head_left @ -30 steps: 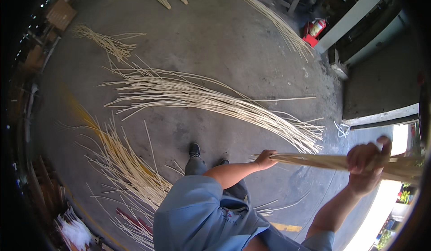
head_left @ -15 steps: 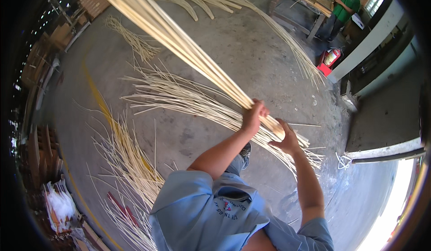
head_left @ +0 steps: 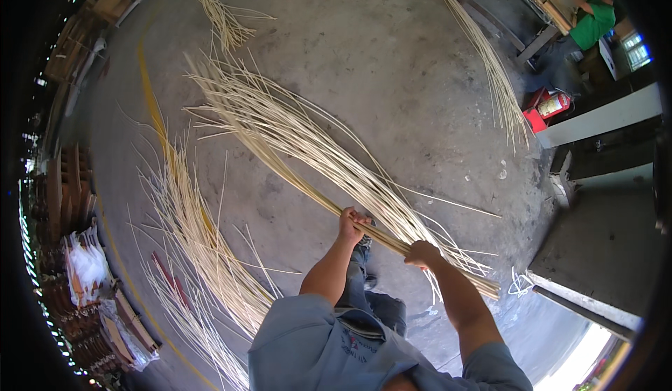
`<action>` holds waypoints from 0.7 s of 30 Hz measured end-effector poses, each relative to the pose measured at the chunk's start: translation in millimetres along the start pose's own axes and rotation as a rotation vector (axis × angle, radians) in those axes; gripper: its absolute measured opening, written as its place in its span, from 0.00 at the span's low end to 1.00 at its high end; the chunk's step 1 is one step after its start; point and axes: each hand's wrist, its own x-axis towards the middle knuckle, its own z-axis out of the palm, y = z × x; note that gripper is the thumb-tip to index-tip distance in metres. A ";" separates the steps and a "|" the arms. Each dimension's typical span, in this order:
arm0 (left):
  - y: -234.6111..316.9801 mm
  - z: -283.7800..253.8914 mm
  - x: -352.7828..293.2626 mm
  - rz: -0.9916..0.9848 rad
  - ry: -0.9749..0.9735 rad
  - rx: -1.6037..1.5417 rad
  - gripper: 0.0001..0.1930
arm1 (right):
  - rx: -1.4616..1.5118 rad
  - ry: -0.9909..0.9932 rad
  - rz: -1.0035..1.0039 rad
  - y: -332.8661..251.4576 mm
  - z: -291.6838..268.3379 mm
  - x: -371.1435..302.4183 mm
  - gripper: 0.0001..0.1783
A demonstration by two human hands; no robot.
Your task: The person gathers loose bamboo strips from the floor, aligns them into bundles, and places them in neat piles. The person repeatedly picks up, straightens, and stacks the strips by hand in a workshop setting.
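A thin bundle of long pale canes (head_left: 381, 237), like rattan strips, runs slantwise from far left to near right. My left hand (head_left: 351, 224) is wrapped round it near the middle of the view. Farther right and nearer to me, my right hand (head_left: 422, 254) grips the same bundle, and the short end sticks out past it. The bundle's far part is smeared by motion over a larger pile of loose canes (head_left: 315, 146) on the floor. I cannot tell whether it touches that pile.
More loose canes (head_left: 217, 251) lie at the left by a yellow floor line (head_left: 148, 86). Another cane bundle (head_left: 483, 58) curves along the far right. A red fire extinguisher (head_left: 553, 104) stands near a workbench (head_left: 549, 9), where a person in green (head_left: 593, 23) is.
The cane bundle has swung down from its raised slant toward the floor pile. My right hand, open at the bundle's end before, has closed round it. The view has shifted.
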 end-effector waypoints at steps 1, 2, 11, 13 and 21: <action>-12.1 -4.3 11.7 -0.034 0.045 -0.027 0.19 | -0.044 -0.012 0.082 -0.3 -2.7 4.4 0.21; -16.4 -12.3 20.5 -0.022 0.121 -0.010 0.19 | -0.040 -0.019 0.088 -4.1 -2.7 6.7 0.19; -111.3 -25.4 68.1 -0.105 0.193 0.117 0.14 | 0.331 -0.216 -0.009 130.6 20.0 61.6 0.14; -136.7 -24.4 74.1 -0.077 0.152 0.214 0.13 | 0.531 -0.292 -0.051 169.2 33.3 74.4 0.13; -248.3 -109.3 89.2 -0.219 0.383 0.870 0.47 | 0.057 0.166 -0.044 295.9 65.9 149.3 0.14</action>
